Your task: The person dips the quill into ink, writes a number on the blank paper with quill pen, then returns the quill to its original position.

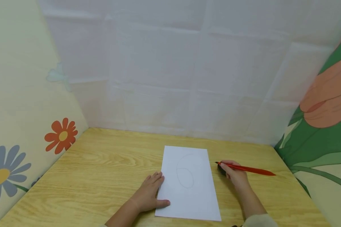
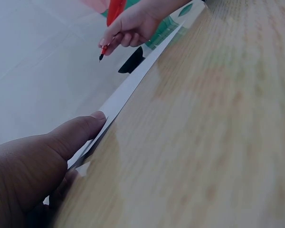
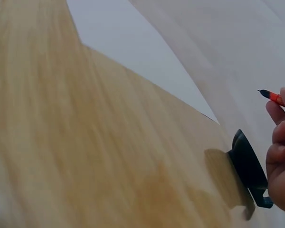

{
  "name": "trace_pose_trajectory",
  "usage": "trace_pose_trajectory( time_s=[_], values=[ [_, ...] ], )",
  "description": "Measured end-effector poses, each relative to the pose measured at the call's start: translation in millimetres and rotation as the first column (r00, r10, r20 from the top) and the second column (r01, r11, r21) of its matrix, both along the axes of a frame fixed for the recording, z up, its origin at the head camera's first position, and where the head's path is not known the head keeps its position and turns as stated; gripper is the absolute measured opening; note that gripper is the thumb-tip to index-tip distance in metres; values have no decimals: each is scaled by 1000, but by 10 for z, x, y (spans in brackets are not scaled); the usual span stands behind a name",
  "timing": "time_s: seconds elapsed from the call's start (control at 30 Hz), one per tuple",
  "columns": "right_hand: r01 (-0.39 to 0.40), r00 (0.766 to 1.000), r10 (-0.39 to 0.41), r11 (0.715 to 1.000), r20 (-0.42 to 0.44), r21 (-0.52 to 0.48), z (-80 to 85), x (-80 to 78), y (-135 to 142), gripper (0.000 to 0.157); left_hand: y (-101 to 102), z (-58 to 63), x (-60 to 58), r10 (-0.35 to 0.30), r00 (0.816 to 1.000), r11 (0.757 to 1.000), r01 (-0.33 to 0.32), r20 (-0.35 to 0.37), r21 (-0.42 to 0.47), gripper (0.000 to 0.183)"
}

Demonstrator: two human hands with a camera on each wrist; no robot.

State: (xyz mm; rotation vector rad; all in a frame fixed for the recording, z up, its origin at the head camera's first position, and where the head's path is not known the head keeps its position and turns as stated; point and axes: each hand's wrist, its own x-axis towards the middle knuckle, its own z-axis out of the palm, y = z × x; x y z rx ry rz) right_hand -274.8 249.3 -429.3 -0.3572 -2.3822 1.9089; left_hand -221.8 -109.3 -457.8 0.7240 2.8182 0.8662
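A white sheet of paper (image 1: 193, 205) lies on the wooden table, with a faint looped line like a 6 drawn on it. Along its left edge rests my left hand (image 1: 147, 195), fingers extended and thumb on the sheet. To the right of the paper, my right hand (image 1: 239, 179) pinches a red brush pen (image 1: 255, 170), its dark tip pointing left. In the right wrist view that tip is above the table, apart from the paper. A small black dish (image 3: 249, 164) stands below the right hand, partly hidden by it in the head view.
The wooden table (image 1: 108, 151) reaches back to a white creased cloth (image 1: 159, 63). Flower-printed panels stand at the left (image 1: 17, 94) and right (image 1: 321, 157) sides of the table.
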Motion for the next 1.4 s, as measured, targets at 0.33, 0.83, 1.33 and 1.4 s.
trace_pose_trajectory(
  time_s=[0.33,0.83,1.33,1.4],
  values=[
    [47,997,-46,999,-58,10,29,36,150,7,-6,8,20,2,1000,1000,-2,2,17,99],
    [74,995,-74,997,-73,-11,104,107,363,9,-3,23,14,-3,1000,1000,3,0,18,98],
    [63,977,-43,994,-209,90,135,156,379,11,0,50,28,0,1000,1000,1,19,-12,99],
    [67,970,-46,994,-238,81,140,157,360,15,0,48,29,-1,1000,1000,1,20,-13,99]
  ],
)
